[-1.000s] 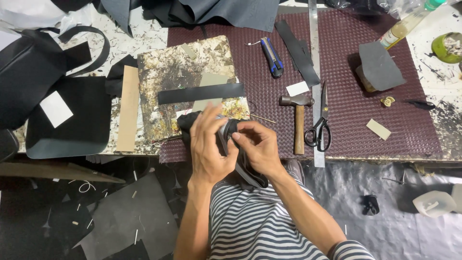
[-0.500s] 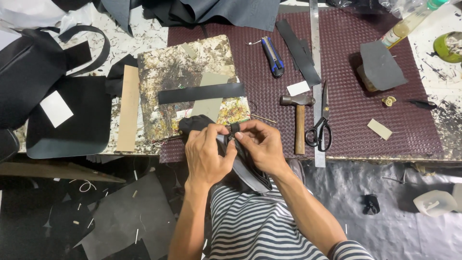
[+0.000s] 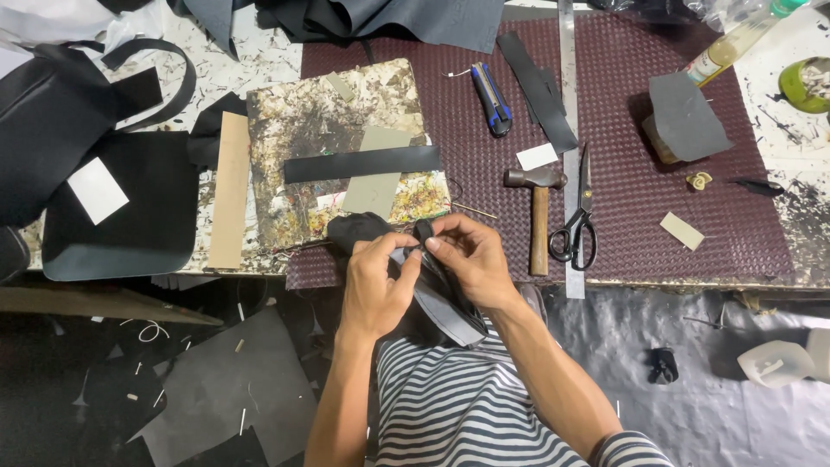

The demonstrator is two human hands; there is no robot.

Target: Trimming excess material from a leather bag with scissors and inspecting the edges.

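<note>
At the far left of the table lies a black bag (image 3: 47, 130) with a long strap. Just below it sits a flat black piece with round corners (image 3: 121, 212), and a small white card (image 3: 97, 190) rests on top of it. Next comes a tan strip (image 3: 229, 190) standing long-ways beside a messy, stained board (image 3: 337, 121). A black strip (image 3: 361, 163) lies across that board.

In the middle, at the table's near edge, both hands meet on a dark folded piece (image 3: 432, 290). It is black outside and grey inside, and it hangs down toward the striped shirt (image 3: 458, 406). The left hand (image 3: 376, 285) is curled around the piece with the thumb and fingers pressed on its top edge. The right hand (image 3: 471, 259) pinches the same top edge with thumb and first finger, so the fingertips of both hands nearly touch.

To the right, on the dark red mat (image 3: 622, 199), lie a blue knife (image 3: 493, 99), a hammer (image 3: 538, 216) with a wooden handle, a long metal ruler (image 3: 569, 104) and black scissors (image 3: 579, 220). Further right is a block with a grey sheet (image 3: 687, 117), and a green tub (image 3: 806, 85) sits at the far edge
</note>
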